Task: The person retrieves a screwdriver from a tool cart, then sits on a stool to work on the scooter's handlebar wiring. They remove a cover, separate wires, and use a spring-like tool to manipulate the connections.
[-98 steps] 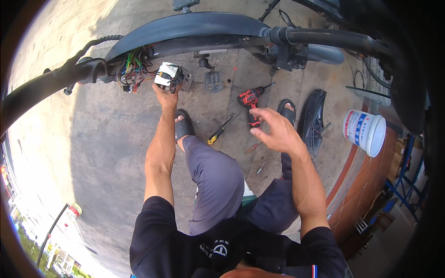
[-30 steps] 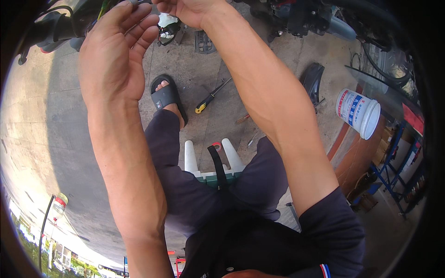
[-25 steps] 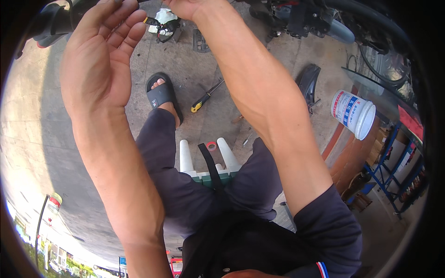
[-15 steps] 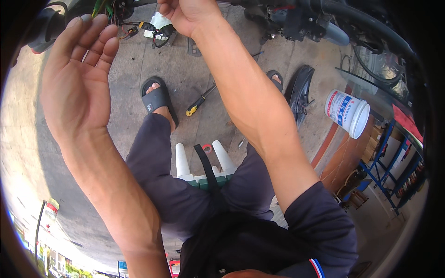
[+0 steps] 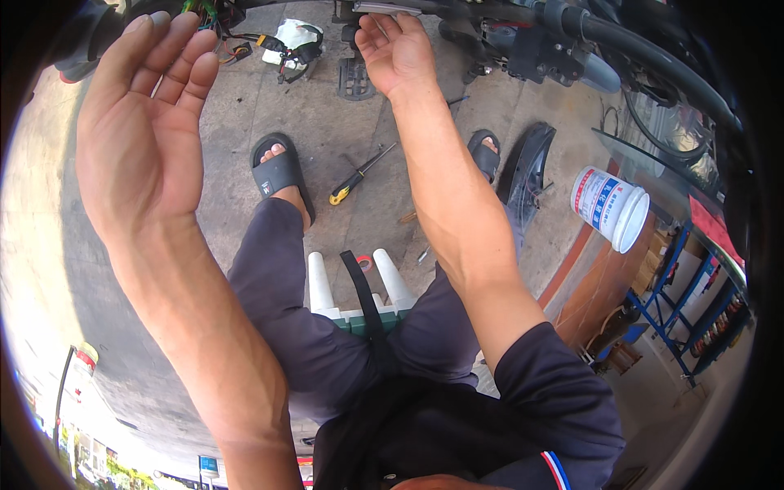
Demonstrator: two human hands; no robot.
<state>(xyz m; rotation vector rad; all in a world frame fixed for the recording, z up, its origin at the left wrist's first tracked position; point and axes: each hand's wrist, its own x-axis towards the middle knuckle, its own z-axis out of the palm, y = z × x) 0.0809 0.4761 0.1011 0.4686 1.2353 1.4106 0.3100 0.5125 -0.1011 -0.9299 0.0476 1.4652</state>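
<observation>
At the upper left my left hand [image 5: 151, 122] is raised palm toward me, its fingers stretched out and apart. Their tips reach a bundle of thin green and coloured wires [image 5: 211, 11]; no held thing shows between them. My right hand [image 5: 398, 55] is held up at the top middle with fingers loosely bent and apart, nothing visible in it. Its fingertips lie just below a pale silvery bar [image 5: 388, 9] along the dark vehicle frame [image 5: 645, 42]; whether they touch it I cannot tell. Between the hands, a black connector harness [image 5: 300, 55] lies by a crumpled white wrapper [image 5: 296, 33].
A yellow-and-black screwdriver [image 5: 347, 189] lies on the paved floor between my sandalled feet. A black pedal [image 5: 354, 79] hangs near my right hand. On the right are a black fender [image 5: 523, 163], a white bucket [image 5: 611, 208] and a blue rack [image 5: 663, 278]. Red tape [image 5: 365, 263] lies below.
My right hand has moved right and lower in view, away from the harness and up to the frame's bar, uncovering the pedal. My left hand keeps nearly the same pose.
</observation>
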